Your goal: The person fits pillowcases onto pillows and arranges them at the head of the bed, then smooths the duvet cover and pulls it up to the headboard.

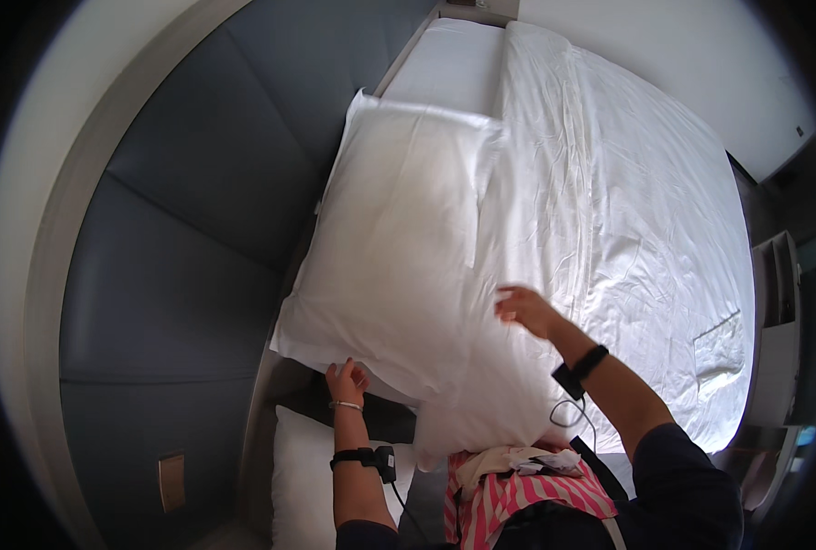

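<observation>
A large pillow in a white pillowcase (394, 234) lies on the bed beside the dark padded headboard. My left hand (347, 381), fingers spread and empty, is at the pillow's near left edge; whether it touches the cloth I cannot tell. Above the white duvet (511, 357), just right of the pillow's near part, is my right hand (518, 309), somewhat blurred, with bent fingers and nothing visible in it. Both forearms wear black straps with small devices and cables.
The padded headboard (195, 227) rises along the left. Another white pillow (305, 474) lies low at the near left. A white and pink striped cloth (532, 495) hangs at my waist. Open shelving (776, 289) stands beyond the bed's foot at far right.
</observation>
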Action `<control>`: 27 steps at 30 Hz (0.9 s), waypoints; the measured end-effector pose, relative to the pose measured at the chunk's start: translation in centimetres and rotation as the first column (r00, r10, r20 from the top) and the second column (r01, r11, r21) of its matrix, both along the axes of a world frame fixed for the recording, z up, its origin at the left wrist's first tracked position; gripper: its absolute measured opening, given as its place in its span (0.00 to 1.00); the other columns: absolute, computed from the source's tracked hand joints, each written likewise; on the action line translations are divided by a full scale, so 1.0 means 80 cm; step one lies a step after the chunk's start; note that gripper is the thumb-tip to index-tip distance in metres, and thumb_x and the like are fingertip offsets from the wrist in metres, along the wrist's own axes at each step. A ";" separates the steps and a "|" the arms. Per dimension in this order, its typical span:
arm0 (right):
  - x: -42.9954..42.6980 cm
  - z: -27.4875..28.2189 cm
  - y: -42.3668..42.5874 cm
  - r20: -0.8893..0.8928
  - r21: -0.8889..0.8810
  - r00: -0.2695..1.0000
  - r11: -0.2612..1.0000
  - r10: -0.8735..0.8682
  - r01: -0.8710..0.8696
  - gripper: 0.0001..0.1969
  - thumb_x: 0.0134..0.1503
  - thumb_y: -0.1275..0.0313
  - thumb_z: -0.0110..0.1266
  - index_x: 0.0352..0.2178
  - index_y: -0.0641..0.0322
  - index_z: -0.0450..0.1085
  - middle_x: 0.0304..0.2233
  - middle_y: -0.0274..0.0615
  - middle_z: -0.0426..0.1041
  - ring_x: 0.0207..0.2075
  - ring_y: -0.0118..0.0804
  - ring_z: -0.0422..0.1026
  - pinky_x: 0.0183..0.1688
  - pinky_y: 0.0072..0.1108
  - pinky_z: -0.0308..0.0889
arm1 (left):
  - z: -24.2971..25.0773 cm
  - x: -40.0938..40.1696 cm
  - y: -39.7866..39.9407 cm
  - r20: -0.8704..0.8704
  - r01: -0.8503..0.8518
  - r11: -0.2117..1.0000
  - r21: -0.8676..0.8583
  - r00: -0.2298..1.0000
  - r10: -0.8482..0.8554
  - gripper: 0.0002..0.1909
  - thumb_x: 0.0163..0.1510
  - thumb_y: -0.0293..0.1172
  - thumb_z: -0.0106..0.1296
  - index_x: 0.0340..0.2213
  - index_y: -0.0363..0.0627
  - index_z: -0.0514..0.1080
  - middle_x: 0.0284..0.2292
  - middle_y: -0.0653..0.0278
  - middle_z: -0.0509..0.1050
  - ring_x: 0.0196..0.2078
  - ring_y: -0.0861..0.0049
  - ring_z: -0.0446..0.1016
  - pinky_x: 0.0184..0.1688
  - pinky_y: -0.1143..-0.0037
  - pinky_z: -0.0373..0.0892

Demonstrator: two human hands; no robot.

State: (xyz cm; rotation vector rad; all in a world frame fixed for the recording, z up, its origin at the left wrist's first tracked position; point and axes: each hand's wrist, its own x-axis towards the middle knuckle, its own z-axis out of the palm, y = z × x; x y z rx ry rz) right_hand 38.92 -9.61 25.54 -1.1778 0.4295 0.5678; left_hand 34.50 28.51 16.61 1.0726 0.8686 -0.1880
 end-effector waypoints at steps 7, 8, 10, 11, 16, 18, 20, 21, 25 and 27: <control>-0.207 0.013 -0.088 -0.403 -0.178 0.905 0.958 0.136 -0.223 0.14 0.48 0.71 0.48 0.36 0.67 0.62 0.29 0.43 0.69 0.28 0.32 0.69 0.32 0.21 0.66 | -0.041 0.016 -0.034 -0.214 -0.046 0.993 -0.106 0.977 0.022 0.32 0.43 0.33 0.52 0.48 0.44 0.51 0.34 0.56 0.64 0.37 0.67 0.63 0.35 0.66 0.63; -0.219 0.023 -0.099 -0.434 -0.209 0.899 0.963 0.065 -0.170 0.14 0.47 0.72 0.48 0.36 0.67 0.62 0.28 0.43 0.69 0.28 0.32 0.69 0.32 0.22 0.66 | -0.045 0.020 -0.037 -0.217 -0.033 0.994 -0.107 0.976 0.010 0.32 0.43 0.33 0.52 0.48 0.44 0.51 0.34 0.56 0.64 0.37 0.67 0.63 0.35 0.66 0.63; -0.241 0.030 -0.121 -0.412 -0.234 0.910 0.969 -0.031 -0.073 0.13 0.47 0.72 0.48 0.36 0.66 0.62 0.27 0.43 0.69 0.28 0.32 0.70 0.30 0.21 0.66 | -0.060 0.033 -0.045 -0.041 -0.067 0.878 -0.475 0.998 0.054 0.27 0.44 0.29 0.49 0.46 0.39 0.55 0.39 0.54 0.63 0.41 0.65 0.62 0.40 0.63 0.61; -0.247 0.034 -0.126 -0.400 -0.237 0.914 0.971 -0.073 -0.026 0.13 0.47 0.72 0.47 0.36 0.66 0.62 0.27 0.43 0.69 0.28 0.31 0.70 0.29 0.21 0.66 | -0.066 0.042 -0.045 -0.042 -0.061 0.877 -0.477 0.998 0.047 0.27 0.44 0.29 0.49 0.46 0.39 0.55 0.39 0.54 0.63 0.41 0.65 0.62 0.40 0.63 0.61; -0.283 0.044 -0.139 -0.409 -0.340 0.901 0.941 -0.147 0.000 0.12 0.47 0.74 0.47 0.36 0.66 0.62 0.26 0.42 0.69 0.26 0.32 0.70 0.27 0.20 0.66 | 0.019 0.090 -0.049 0.472 0.062 0.974 -0.217 0.880 0.049 0.21 0.45 0.23 0.44 0.44 0.33 0.58 0.42 0.54 0.63 0.43 0.63 0.62 0.46 0.69 0.58; -0.298 0.035 -0.141 -0.421 -0.332 0.892 0.943 -0.166 0.019 0.12 0.48 0.74 0.46 0.35 0.66 0.62 0.25 0.42 0.69 0.25 0.33 0.70 0.25 0.20 0.67 | 0.029 0.089 -0.039 0.490 0.057 0.990 -0.133 0.872 0.015 0.22 0.45 0.22 0.44 0.44 0.34 0.58 0.41 0.54 0.63 0.43 0.64 0.63 0.46 0.69 0.58; -0.314 0.018 -0.142 -0.431 -0.332 0.885 0.943 -0.175 0.025 0.12 0.47 0.74 0.46 0.35 0.66 0.62 0.26 0.42 0.69 0.25 0.32 0.70 0.26 0.20 0.66 | 0.006 0.073 -0.030 0.318 -0.025 0.988 0.150 0.948 -0.024 0.22 0.43 0.22 0.47 0.43 0.35 0.58 0.41 0.56 0.63 0.41 0.66 0.63 0.44 0.71 0.61; -0.320 0.014 -0.141 -0.434 -0.328 0.882 0.944 -0.185 0.036 0.12 0.47 0.74 0.46 0.35 0.65 0.62 0.26 0.41 0.69 0.25 0.32 0.70 0.26 0.20 0.66 | -0.014 0.060 -0.027 0.317 -0.034 0.988 0.151 0.948 -0.016 0.22 0.43 0.22 0.47 0.43 0.35 0.58 0.41 0.56 0.63 0.41 0.66 0.63 0.44 0.71 0.61; -0.325 0.018 -0.129 -0.478 -0.316 0.866 0.949 -0.148 -0.012 0.11 0.47 0.73 0.47 0.34 0.64 0.63 0.26 0.41 0.69 0.25 0.30 0.70 0.27 0.20 0.66 | -0.039 0.018 -0.034 -0.187 -0.005 0.952 0.307 0.980 0.066 0.23 0.41 0.27 0.51 0.42 0.37 0.60 0.37 0.57 0.65 0.37 0.68 0.65 0.37 0.71 0.64; -0.332 0.015 -0.128 -0.488 -0.314 0.861 0.949 -0.144 -0.020 0.11 0.47 0.73 0.47 0.34 0.64 0.63 0.26 0.41 0.69 0.25 0.30 0.70 0.27 0.20 0.66 | -0.040 -0.005 -0.046 -0.234 -0.070 0.982 0.176 0.966 0.111 0.25 0.41 0.28 0.53 0.42 0.39 0.60 0.36 0.57 0.66 0.36 0.69 0.66 0.34 0.72 0.66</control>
